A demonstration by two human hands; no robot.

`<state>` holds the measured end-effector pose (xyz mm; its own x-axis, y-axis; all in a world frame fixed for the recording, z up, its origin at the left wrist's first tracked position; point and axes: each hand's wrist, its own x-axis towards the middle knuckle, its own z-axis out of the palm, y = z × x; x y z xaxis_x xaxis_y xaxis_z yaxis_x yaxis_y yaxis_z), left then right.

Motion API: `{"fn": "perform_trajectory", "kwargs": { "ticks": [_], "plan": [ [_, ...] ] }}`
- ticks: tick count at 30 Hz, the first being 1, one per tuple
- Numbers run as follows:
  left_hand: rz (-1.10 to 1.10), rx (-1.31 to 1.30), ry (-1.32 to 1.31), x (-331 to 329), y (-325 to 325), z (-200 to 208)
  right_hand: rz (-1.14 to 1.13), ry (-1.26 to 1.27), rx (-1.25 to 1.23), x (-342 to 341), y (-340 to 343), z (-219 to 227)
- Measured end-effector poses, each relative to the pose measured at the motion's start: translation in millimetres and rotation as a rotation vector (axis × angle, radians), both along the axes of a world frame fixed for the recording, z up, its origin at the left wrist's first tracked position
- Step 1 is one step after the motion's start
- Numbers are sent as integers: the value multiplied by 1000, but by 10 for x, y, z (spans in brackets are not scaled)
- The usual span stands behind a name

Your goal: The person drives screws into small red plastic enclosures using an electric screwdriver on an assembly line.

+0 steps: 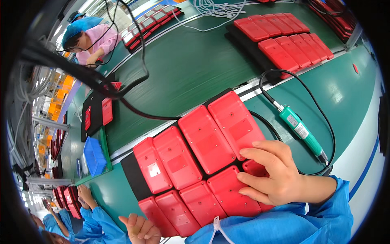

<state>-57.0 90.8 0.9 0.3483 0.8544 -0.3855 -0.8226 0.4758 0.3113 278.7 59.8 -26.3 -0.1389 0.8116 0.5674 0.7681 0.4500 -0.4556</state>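
Green desk (349,110): red cases (204,139) are laid in two rows on a black mat (135,175), partly covered by the right hand (278,175), fingers parted; left hand (143,230) curled, contents hidden. Cases are probably best steadied by their edges.

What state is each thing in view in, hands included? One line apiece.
Front red cases, lying in rows on a black mat
Right hand, fingers spread over those cases; grip unclear
Left hand, fingers curled; nothing visibly held
Far red cases, laid in two rows
Green corded tool, lying down, cord attached
Blue bin, contents unclear
White cables, loosely looped
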Motion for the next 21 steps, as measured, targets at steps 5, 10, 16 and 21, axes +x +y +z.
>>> {"fn": "perform_trajectory", "kwargs": {
  "ticks": [5, 10, 16, 21],
  "plan": [
    [-56, 0, -184, 91, -133, -27, -74, -46, 64, 85, -125, 51],
    [-237, 82, -205, 251, -213, -128, -518, -58, -48, 594, -328, 30],
    [-312, 154, -123, 465, -299, -92, -633, -257, -476, 1016, -696, -387],
    [-485, 158, 60, 721, -403, -83, -616, -146, -633, 1023, -518, -355]
  ]
}}
